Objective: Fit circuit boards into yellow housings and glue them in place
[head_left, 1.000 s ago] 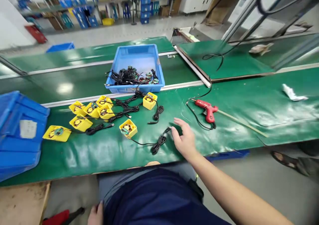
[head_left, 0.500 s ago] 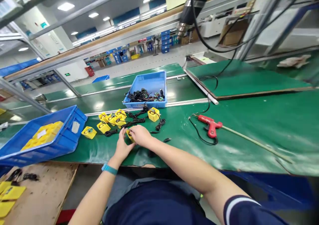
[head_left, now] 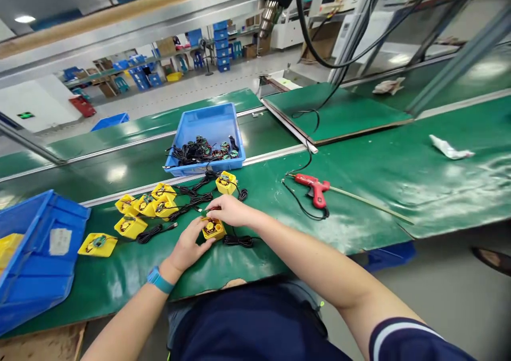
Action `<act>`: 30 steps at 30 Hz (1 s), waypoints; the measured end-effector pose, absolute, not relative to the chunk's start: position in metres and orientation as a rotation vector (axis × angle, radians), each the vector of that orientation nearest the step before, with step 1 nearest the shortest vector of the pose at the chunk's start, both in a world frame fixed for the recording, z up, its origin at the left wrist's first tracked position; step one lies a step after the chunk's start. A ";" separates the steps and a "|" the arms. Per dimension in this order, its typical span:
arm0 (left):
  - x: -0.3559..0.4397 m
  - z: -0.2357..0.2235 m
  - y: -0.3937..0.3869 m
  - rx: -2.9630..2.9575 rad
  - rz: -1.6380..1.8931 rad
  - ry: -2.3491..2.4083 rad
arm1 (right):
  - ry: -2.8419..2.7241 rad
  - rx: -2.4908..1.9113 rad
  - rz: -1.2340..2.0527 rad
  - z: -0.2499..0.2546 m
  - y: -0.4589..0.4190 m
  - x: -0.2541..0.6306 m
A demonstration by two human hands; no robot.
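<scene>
A small yellow plastic box, open at the top with wiring inside, sits on the green work surface before me. My left hand grips it from the left, thumb at the near side and fingers behind. Over its back rim, my right hand is closed in a pinch; what the fingertips hold is too small to make out. A bundled black cable lies right against the box. Further left are several similar yellow boxes with boards and cables, and another yellow box stands behind my right hand.
A blue tray of wired boards stands at the back. At the left is a blue bin with yellow parts. To the right lies a red glue gun with a long glue stick. An electric screwdriver hangs above.
The view has turned right and down. My right hand has drawn back from over the yellow box, so its inside shows. My left hand still holds the box.
</scene>
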State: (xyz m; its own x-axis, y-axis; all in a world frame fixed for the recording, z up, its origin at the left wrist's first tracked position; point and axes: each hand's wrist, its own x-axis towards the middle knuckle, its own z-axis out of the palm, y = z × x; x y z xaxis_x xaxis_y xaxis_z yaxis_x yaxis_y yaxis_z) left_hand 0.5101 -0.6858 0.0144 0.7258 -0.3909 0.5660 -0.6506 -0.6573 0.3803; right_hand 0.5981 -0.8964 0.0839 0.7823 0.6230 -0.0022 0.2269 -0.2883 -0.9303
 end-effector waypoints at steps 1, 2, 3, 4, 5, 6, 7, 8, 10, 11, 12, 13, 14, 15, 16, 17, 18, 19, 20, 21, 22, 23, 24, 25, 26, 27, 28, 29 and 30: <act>0.514 0.013 -0.682 2.344 0.607 -0.841 | -0.651 -1.848 0.457 0.084 -0.896 0.598; 0.517 0.011 -0.680 2.335 0.622 -0.881 | -0.655 -1.836 0.469 0.085 -0.896 0.597; 0.520 0.008 -0.678 2.325 0.640 -0.909 | -0.659 -1.825 0.480 0.085 -0.896 0.596; 0.522 0.005 -0.677 2.315 0.659 -0.927 | -0.663 -1.816 0.490 0.085 -0.896 0.595; 0.523 0.003 -0.677 2.304 0.676 -0.936 | -0.665 -1.808 0.501 0.086 -0.895 0.593; 0.523 0.000 -0.677 2.292 0.689 -0.936 | -0.666 -1.803 0.511 0.085 -0.895 0.591; 0.523 -0.002 -0.678 2.279 0.696 -0.928 | -0.662 -1.801 0.523 0.085 -0.895 0.590; 0.522 -0.003 -0.679 2.270 0.696 -0.912 | -0.656 -1.803 0.538 0.085 -0.896 0.588; 0.519 -0.003 -0.680 2.263 0.690 -0.886 | -0.644 -1.813 0.566 0.087 -0.897 0.585; 0.518 -0.003 -0.681 2.263 0.691 -0.880 | -0.647 -1.821 0.575 0.088 -0.898 0.583; 0.516 -0.002 -0.680 2.269 0.691 -0.881 | -0.659 -1.830 0.578 0.090 -0.898 0.581; 0.515 -0.001 -0.680 2.277 0.691 -0.885 | -0.685 -1.841 0.574 0.092 -0.898 0.579; 0.514 -0.001 -0.679 2.283 0.696 -0.888 | -0.722 -1.857 0.561 0.094 -0.898 0.577; 0.513 0.000 -0.678 2.287 0.701 -0.883 | -0.762 -1.884 0.540 0.096 -0.897 0.574; 0.513 0.000 -0.677 2.289 0.707 -0.870 | -0.785 -1.927 0.513 0.098 -0.896 0.572; 0.512 0.000 -0.676 2.290 0.711 -0.854 | -0.784 -1.980 0.483 0.099 -0.894 0.569; 0.512 0.000 -0.675 2.287 0.715 -0.840 | -0.761 -2.040 0.457 0.099 -0.893 0.566; 0.512 -0.001 -0.674 2.281 0.717 -0.830 | -0.727 -2.099 0.437 0.099 -0.891 0.563; 0.512 -0.001 -0.674 2.274 0.711 -0.829 | -0.696 -2.150 0.424 0.099 -0.890 0.561; 0.512 -0.002 -0.673 2.265 0.706 -0.830 | -0.682 -2.185 0.414 0.098 -0.888 0.560; 0.512 -0.002 -0.673 2.249 0.708 -0.831 | -0.690 -2.205 0.405 0.097 -0.887 0.558; 0.512 -0.003 -0.673 2.229 0.713 -0.832 | -0.716 -2.213 0.396 0.096 -0.886 0.558; 0.512 -0.004 -0.672 2.209 0.719 -0.829 | -0.740 -2.214 0.379 0.094 -0.884 0.557; 0.512 -0.004 -0.672 2.196 0.725 -0.820 | -0.753 -2.213 0.356 0.093 -0.883 0.556; 0.513 -0.005 -0.672 2.189 0.730 -0.811 | -0.756 -2.215 0.331 0.091 -0.881 0.556; 0.513 -0.006 -0.672 2.186 0.734 -0.804 | -0.752 -2.222 0.305 0.090 -0.880 0.555; 0.513 -0.006 -0.672 2.189 0.739 -0.801 | -0.746 -2.232 0.276 0.089 -0.878 0.553; 0.513 -0.006 -0.672 2.192 0.746 -0.801 | -0.739 -2.246 0.248 0.088 -0.876 0.552; 0.513 -0.005 -0.673 2.191 0.750 -0.802 | -0.731 -2.260 0.227 0.087 -0.875 0.551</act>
State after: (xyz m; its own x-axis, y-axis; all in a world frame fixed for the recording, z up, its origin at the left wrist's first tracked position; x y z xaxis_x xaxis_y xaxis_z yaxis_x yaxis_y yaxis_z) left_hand 0.5130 -0.6726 -0.0054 0.6442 -0.3230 0.6933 -0.7133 -0.5809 0.3922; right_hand 0.5514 -0.8749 0.0870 0.8220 0.5669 0.0542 0.4362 -0.5655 -0.6999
